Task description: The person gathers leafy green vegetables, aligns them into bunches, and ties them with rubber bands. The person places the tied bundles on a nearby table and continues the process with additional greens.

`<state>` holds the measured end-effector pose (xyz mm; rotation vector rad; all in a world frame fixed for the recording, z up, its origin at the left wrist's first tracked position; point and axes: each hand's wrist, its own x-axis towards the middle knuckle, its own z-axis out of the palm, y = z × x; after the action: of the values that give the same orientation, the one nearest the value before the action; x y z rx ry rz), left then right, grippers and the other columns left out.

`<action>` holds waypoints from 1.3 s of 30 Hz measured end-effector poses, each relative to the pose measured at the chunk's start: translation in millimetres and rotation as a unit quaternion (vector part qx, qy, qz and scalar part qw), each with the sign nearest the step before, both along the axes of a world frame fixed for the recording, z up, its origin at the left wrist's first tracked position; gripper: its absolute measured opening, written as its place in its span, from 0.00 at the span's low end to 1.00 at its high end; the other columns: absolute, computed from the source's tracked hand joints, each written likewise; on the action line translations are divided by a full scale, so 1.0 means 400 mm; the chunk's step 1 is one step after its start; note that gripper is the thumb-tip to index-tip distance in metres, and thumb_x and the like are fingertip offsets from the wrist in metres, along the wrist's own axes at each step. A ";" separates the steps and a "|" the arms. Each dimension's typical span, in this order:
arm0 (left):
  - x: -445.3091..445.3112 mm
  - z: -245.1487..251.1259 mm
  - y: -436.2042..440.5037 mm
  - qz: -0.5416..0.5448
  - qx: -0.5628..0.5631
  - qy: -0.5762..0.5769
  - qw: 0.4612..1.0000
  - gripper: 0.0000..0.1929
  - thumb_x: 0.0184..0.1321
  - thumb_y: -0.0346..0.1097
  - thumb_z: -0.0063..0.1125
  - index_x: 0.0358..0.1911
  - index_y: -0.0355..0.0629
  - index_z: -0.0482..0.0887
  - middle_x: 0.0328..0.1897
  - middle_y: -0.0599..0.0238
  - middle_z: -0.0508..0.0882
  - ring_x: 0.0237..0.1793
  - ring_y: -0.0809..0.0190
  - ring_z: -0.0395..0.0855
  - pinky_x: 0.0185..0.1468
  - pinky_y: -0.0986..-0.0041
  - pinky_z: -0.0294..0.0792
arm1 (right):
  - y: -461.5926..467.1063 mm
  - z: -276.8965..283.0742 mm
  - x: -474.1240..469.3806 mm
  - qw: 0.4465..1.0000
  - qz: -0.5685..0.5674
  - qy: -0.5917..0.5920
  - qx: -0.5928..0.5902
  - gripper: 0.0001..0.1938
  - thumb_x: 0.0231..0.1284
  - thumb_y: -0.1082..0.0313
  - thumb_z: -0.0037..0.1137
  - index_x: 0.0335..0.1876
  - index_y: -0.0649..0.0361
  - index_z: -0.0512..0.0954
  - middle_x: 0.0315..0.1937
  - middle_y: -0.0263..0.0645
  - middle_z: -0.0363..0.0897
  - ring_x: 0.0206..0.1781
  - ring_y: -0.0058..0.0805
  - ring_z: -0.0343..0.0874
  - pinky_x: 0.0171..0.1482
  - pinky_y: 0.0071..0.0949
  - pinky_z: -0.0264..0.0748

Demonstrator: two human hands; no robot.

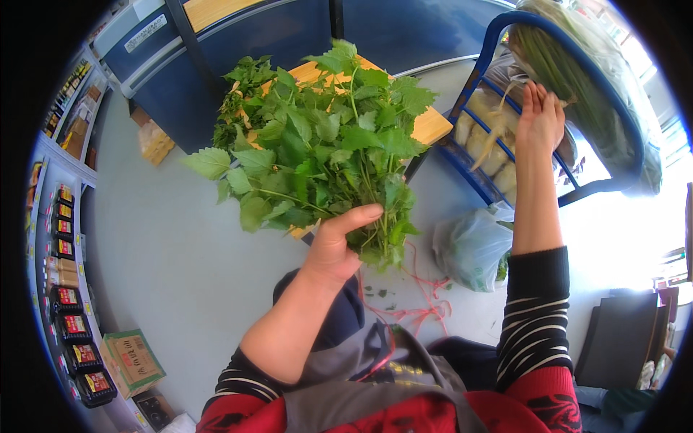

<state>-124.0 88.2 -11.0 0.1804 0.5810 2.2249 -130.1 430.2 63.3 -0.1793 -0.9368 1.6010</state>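
My left hand [338,246] grips a large bunch of leafy green stems [335,146], its thumb across the stalks near their lower end. The leaves spread over a small wooden table [430,125], where more greens [243,76] tied with pale strips lie at the far left. My right hand [538,116] is stretched out to the blue metal cart frame [487,127], fingers close together. Pale dry strips [495,124] hang over the cart bars beside those fingers; whether they are gripped cannot be seen. Bagged long green stalks [568,70] lie right beside this hand.
Pale vegetables in clear plastic [503,176] sit low in the cart. A plastic bag of greens [471,246] stands on the floor near tangled pink string [427,308]. Stocked shelves [67,227] and a cardboard box [132,362] line the left; a dark blue cabinet [260,35] stands behind the table.
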 end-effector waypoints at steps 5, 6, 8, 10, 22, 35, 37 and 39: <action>0.004 -0.003 0.012 0.033 -0.052 -0.039 0.997 0.19 0.51 0.22 0.62 0.49 0.39 0.78 0.45 0.63 0.83 0.43 0.63 0.82 0.48 0.70 0.76 | -0.112 0.003 -0.172 0.982 0.107 -0.037 0.150 0.08 0.69 0.69 0.47 0.46 0.66 0.67 0.40 0.48 0.78 0.39 0.36 0.82 0.48 0.33 0.81; 0.005 -0.004 0.014 0.036 -0.050 -0.035 0.997 0.19 0.51 0.22 0.62 0.49 0.39 0.78 0.45 0.63 0.82 0.43 0.63 0.82 0.48 0.70 0.76 | -0.137 -0.018 -0.205 0.972 0.128 -0.116 0.158 0.10 0.69 0.68 0.47 0.48 0.65 0.68 0.41 0.46 0.79 0.40 0.34 0.82 0.47 0.31 0.80; 0.009 -0.004 0.018 0.043 -0.046 -0.029 0.998 0.20 0.51 0.22 0.63 0.49 0.39 0.78 0.45 0.64 0.82 0.44 0.63 0.81 0.49 0.71 0.76 | -0.186 -0.076 -0.251 0.900 0.176 -0.271 0.294 0.13 0.67 0.66 0.50 0.52 0.63 0.70 0.41 0.42 0.81 0.41 0.31 0.82 0.46 0.28 0.78; 0.009 -0.003 0.021 0.056 -0.077 -0.013 0.995 0.20 0.51 0.23 0.63 0.49 0.40 0.78 0.46 0.64 0.82 0.45 0.63 0.81 0.50 0.68 0.76 | -0.221 -0.129 -0.247 0.784 0.066 -0.376 0.489 0.16 0.64 0.64 0.53 0.54 0.60 0.72 0.40 0.38 0.83 0.41 0.29 0.82 0.44 0.27 0.77; 0.076 0.007 0.060 -0.129 -0.120 0.055 0.983 0.17 0.55 0.28 0.63 0.50 0.39 0.80 0.49 0.63 0.82 0.48 0.63 0.80 0.52 0.71 0.72 | -0.415 -0.134 0.328 0.803 0.452 -0.379 -0.089 0.26 0.55 0.65 0.64 0.56 0.70 0.69 0.48 0.43 0.78 0.48 0.32 0.79 0.51 0.32 0.77; 0.226 -0.057 0.114 -0.237 -0.211 0.008 0.948 0.10 0.57 0.35 0.63 0.41 0.42 0.82 0.34 0.66 0.84 0.33 0.66 0.82 0.39 0.74 0.74 | -0.408 -0.226 0.641 0.841 0.442 -0.226 -0.216 0.25 0.63 0.59 0.56 0.60 0.65 0.69 0.53 0.45 0.77 0.54 0.37 0.78 0.56 0.38 0.76; 0.272 -0.064 0.105 -0.234 -0.234 0.043 0.943 0.11 0.57 0.34 0.64 0.42 0.42 0.82 0.35 0.66 0.84 0.33 0.66 0.82 0.39 0.73 0.75 | -0.411 -0.242 0.681 0.842 0.437 -0.235 -0.211 0.23 0.63 0.61 0.57 0.59 0.66 0.70 0.52 0.44 0.77 0.53 0.35 0.78 0.56 0.37 0.76; 0.313 -0.064 0.094 -0.228 -0.261 0.049 0.937 0.13 0.57 0.31 0.63 0.46 0.41 0.81 0.40 0.65 0.85 0.38 0.65 0.83 0.43 0.72 0.76 | -0.413 -0.253 0.719 0.836 0.432 -0.262 -0.213 0.20 0.62 0.63 0.58 0.57 0.65 0.72 0.51 0.41 0.78 0.51 0.32 0.79 0.55 0.35 0.75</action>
<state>1.2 126.0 -36.7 0.1314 1.0469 1.5593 157.5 265.1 -38.1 -0.5933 -1.1382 2.6953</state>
